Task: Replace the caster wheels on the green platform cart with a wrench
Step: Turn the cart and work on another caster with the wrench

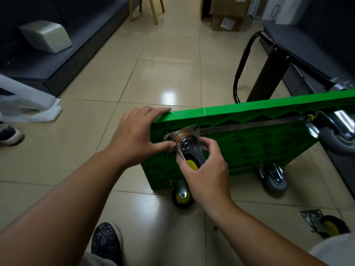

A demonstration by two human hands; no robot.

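The green platform cart (253, 148) stands on its side on the tiled floor, underside toward me. My right hand (206, 173) grips a yellow-hubbed caster (189, 148) whose metal plate lies against the cart's upper left corner. My left hand (136, 137) holds that corner, fingers over the top edge and thumb at the plate. A second yellow caster (181, 196) is mounted at the lower left. Two grey casters (275, 180) (336, 137) sit on the right side. No wrench is in view.
A loose yellow caster (324, 224) lies on the floor at lower right, and a small dark bolt (215, 228) lies near my right forearm. The cart's black handle (243, 64) folds out behind. Dark benches line both sides, cardboard boxes (226, 12) stand at the far end, and my shoe (106, 242) is below.
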